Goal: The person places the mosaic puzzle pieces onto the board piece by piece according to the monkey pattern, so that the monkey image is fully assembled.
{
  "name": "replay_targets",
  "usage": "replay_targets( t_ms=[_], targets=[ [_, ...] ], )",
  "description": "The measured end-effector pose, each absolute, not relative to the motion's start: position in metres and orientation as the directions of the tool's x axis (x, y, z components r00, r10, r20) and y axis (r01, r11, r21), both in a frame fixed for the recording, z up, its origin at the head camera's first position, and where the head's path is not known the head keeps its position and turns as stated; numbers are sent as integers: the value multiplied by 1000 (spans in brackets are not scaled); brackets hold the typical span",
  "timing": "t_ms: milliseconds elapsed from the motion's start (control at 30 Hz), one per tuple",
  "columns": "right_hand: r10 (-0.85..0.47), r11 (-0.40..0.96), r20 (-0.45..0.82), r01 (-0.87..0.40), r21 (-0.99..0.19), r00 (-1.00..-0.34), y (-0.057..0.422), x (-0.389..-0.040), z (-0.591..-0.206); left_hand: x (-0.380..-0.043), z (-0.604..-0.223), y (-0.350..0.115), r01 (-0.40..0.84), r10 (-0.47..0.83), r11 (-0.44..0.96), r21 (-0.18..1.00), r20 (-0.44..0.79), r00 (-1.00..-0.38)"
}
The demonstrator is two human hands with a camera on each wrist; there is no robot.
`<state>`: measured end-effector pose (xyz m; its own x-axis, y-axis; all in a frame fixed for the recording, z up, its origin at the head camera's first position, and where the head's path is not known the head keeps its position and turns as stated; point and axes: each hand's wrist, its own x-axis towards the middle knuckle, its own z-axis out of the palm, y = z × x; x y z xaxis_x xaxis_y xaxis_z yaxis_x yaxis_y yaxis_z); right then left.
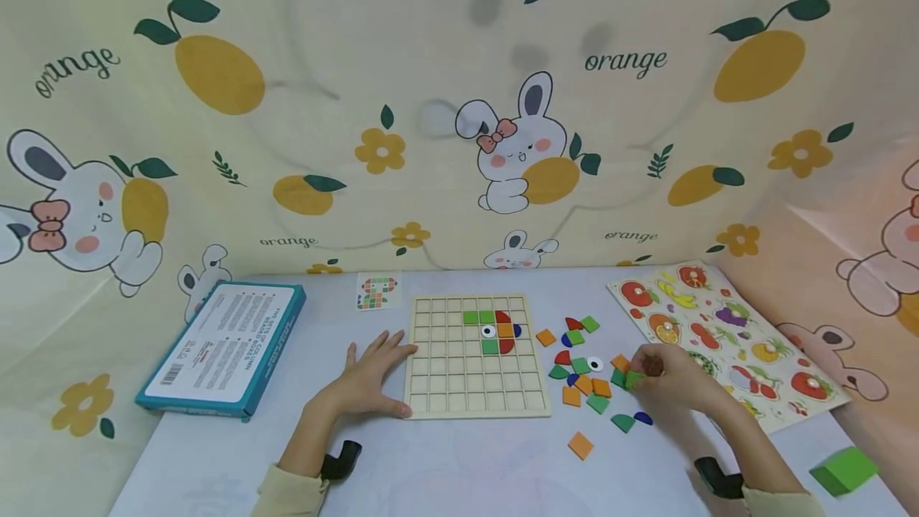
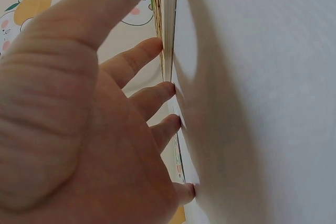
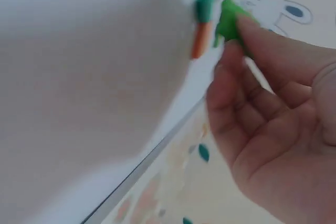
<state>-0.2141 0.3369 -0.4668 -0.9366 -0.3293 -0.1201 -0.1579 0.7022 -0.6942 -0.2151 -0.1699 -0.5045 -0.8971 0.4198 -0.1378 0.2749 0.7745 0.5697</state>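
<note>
Your right hand's [image 1: 678,380] grip is narrowed to a pinch, thumb against fingertips, on a bright green flat tile [image 3: 231,20], at the right edge of the loose coloured pieces, near the fruit-printed sheet [image 1: 747,344]. Your left hand's [image 1: 368,377] grip is spread wide, fingers and thumb touching the left edge of a pale wooden grid board [image 1: 455,382]. On that board, green, red, orange and blue pieces lie around a white eye tile [image 1: 488,332]. Farther out on the tabletop [image 1: 467,465] are a teal-edged box [image 1: 222,345], left, and a green block [image 1: 843,471], right.
</note>
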Motion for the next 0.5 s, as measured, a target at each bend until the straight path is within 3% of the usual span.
replay_targets(
  t_ms=[200, 500],
  targets=[
    [-349, 582, -29, -193, -790, -937, 299, -247, -462, -215, -505, -170, 271, 422, 775, 571, -149, -894],
    [-521, 542, 43, -370, -755, -853, 197, -307, -468, -215, -505, -171, 286, 432, 765, 577, -131, -892]
  ],
)
